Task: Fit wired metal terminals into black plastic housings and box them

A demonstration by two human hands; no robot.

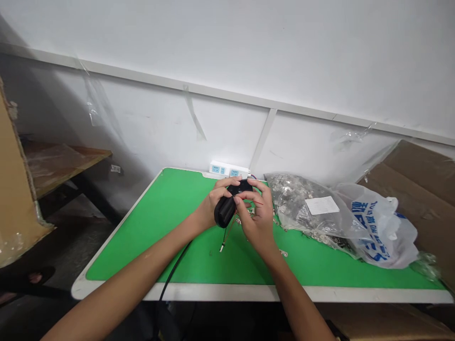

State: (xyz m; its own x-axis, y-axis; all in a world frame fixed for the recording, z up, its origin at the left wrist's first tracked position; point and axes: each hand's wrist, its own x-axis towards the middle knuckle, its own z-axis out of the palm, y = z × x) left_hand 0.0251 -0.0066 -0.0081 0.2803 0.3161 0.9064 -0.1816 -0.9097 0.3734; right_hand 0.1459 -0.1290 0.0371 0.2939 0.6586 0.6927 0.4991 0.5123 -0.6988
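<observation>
A black rounded device (225,211) is held up over the green table top, near its middle. My left hand (215,201) is closed round its left side, fingers over the upper edge. My right hand (256,206) grips its right side, with thumb and fingers pinched near thin red and dark wires at the device. These wires hang below it and end in a small white connector (222,247). A black cable (174,270) runs from beneath my left forearm over the table's front edge. Small metal parts (283,253) lie beside and behind my right hand.
A white power strip (229,170) stands at the table's back edge. Clear bags of metal parts (295,201) and a white plastic bag (382,227) lie at the right, before brown cardboard (415,189). A wooden table (67,163) stands at the left.
</observation>
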